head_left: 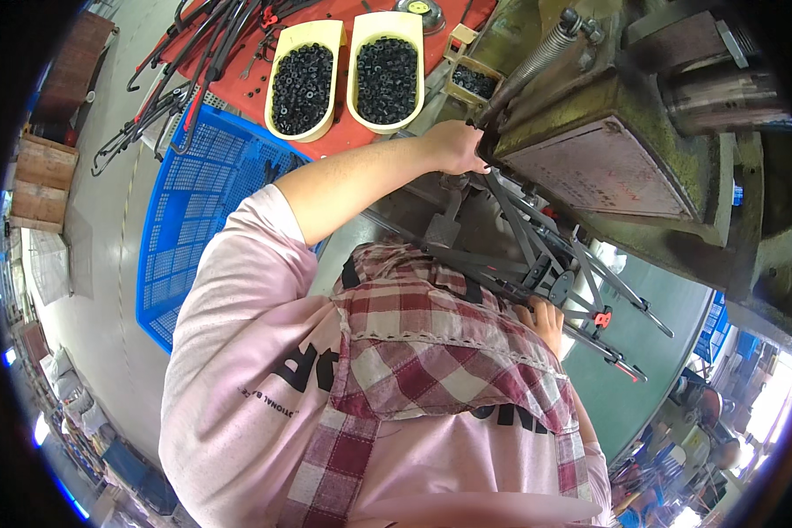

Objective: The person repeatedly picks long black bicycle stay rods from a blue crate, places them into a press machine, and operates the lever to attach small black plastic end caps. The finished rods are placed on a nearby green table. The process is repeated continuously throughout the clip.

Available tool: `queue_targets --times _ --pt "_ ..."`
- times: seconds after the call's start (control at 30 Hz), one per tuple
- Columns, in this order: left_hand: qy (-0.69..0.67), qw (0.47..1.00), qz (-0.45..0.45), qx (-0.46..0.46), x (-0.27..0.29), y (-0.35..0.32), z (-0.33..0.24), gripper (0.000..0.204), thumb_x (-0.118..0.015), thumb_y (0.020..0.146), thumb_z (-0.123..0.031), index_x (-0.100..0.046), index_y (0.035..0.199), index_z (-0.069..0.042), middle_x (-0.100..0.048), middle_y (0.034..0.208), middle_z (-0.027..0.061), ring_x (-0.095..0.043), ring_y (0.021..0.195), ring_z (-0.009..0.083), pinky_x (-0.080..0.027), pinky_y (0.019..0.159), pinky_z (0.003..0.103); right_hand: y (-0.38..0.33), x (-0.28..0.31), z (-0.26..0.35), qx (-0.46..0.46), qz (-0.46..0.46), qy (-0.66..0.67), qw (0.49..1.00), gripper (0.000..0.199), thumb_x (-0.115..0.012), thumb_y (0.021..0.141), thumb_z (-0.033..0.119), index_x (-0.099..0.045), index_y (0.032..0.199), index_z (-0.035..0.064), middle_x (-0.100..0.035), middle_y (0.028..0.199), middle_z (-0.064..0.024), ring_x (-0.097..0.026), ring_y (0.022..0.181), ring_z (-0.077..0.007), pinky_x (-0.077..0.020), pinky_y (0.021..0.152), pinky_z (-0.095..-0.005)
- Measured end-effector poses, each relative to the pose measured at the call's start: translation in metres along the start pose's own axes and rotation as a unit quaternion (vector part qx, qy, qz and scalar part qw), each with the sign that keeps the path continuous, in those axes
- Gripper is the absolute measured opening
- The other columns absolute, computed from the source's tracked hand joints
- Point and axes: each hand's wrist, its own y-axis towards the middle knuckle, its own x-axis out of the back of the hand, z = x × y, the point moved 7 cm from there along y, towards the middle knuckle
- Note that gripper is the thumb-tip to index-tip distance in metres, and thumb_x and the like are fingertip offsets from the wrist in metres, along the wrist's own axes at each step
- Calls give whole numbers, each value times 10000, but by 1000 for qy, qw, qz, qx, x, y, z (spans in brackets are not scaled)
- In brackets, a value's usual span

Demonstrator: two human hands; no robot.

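Note:
A black folding metal frame [526, 231] with jointed tubes and red plastic parts lies slantwise between my body and the machine. At its upper end, under the machine's tool, my left hand [459, 147] is closed with its fingers curled round the tube end; the fingertips are partly hidden. My right hand [544, 324] grips the lower tubes near a round dark joint plate [556, 286], close to my plaid apron [440, 352]. The machine [607, 167], a heavy greenish press with a coil spring [546, 55], stands just right of my left hand.
Two pale yellow tubs [344, 84] of small black parts stand on a red table [348, 139]. A small box [473, 81] of dark parts sits beside the press. A blue crate [185, 207] is at my left, with more black frames [204, 66] above it.

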Motion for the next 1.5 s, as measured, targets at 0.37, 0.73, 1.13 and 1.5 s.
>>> queue_targets --times 0.37,0.73,1.13,1.5 --pt "-92 986 -10 138 50 -23 -51 232 -787 759 -278 -728 754 -54 -689 734 130 -670 762 305 -497 707 391 24 5 0 -60 10 18 998 241 -729 682 103 -650 909 126 -528 810 -34 -560 822 -234 -362 855 -436" --pt "-43 993 9 112 56 -26 -47 208 -766 782 -275 -729 775 -70 -715 786 118 -691 790 298 -520 728 404 34 8 -3 -145 23 18 989 294 -746 635 89 -681 920 126 -521 846 -40 -554 872 -240 -349 862 -436" --pt "-163 925 209 274 11 -46 -54 579 -382 1016 -394 -657 844 86 -672 624 162 -678 544 252 -553 613 382 29 -4 -4 -115 61 -5 991 303 -779 742 206 -658 1000 102 -638 825 -70 -599 820 -256 -384 853 -416" --pt "-417 833 136 338 -38 -52 -57 548 -371 1028 -374 -651 854 64 -686 701 155 -589 461 209 -487 542 358 34 14 -6 -78 63 18 995 294 -766 730 181 -697 997 79 -655 847 -51 -574 881 -251 -395 822 -409"
